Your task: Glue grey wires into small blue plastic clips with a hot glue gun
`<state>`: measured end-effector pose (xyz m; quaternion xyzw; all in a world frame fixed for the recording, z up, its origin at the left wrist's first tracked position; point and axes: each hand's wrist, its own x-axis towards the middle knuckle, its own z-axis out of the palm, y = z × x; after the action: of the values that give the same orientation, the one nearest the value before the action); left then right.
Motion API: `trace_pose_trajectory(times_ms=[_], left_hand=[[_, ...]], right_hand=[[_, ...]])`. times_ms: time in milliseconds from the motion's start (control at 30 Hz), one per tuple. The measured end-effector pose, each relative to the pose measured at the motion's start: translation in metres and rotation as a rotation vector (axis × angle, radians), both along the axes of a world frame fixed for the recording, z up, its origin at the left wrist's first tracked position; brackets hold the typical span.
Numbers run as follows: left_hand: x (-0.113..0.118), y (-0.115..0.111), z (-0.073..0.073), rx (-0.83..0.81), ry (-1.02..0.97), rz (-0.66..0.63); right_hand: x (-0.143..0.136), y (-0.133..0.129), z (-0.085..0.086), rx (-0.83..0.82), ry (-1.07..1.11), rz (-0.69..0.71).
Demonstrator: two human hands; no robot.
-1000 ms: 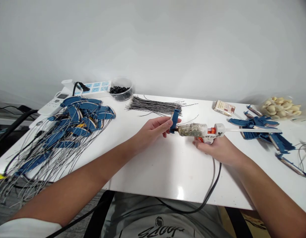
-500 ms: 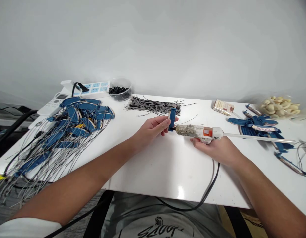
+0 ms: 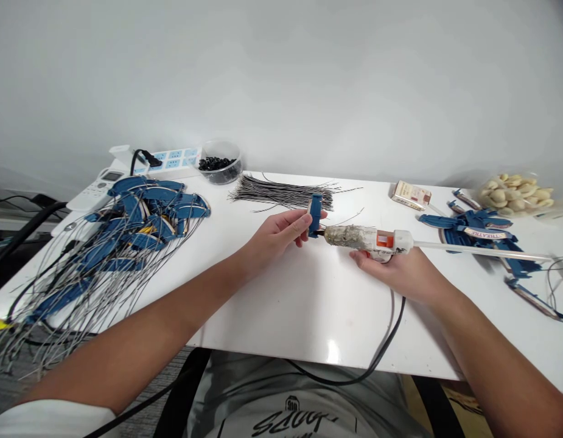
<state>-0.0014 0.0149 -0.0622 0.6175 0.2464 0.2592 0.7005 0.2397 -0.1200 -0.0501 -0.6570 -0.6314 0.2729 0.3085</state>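
Head view (sole view). Left hand: thumb and fingers pinched narrow on a small blue piece, which sits at the fingertips, on the side toward the right hand. Right hand: wrapped round the handle of a glue gun; the trigger finger's pressure cannot be told.

Key relation: the blue piece's long axis runs away from the wearer, nearly square to the gun's barrel, which lies crosswise. Nozzle points at the piece's near end; contact or slight gap, cannot tell. Left hand is the nearer to the piece. A translucent glue stick extends rightward from the gun's rear.

Surface: glossy white table, both hands above it. Just beyond the left-hand grip, a bundle of dark wires; farther left, a clear tub of black bits, then a wired blue heap. Right of the right hand, more blue pieces, a small box and a bag of cream-coloured pieces.

Room: plain pale wall behind.
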Motion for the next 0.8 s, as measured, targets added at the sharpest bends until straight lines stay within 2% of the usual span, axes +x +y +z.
trace_pose_trajectory(times_ms=[500, 700, 800], left_hand=[[0.0, 0.003, -0.001, 0.002, -0.009, 0.009], [0.0, 0.005, -0.001, -0.015, -0.009, 0.028], [0.0, 0.005, -0.001, -0.014, -0.014, 0.03]], right_hand=[[0.001, 0.002, -0.005, 0.111, -0.018, 0.018], [0.001, 0.002, -0.008, 0.107, 0.106, 0.01], [0.002, 0.002, -0.013, 0.072, 0.179, -0.057]])
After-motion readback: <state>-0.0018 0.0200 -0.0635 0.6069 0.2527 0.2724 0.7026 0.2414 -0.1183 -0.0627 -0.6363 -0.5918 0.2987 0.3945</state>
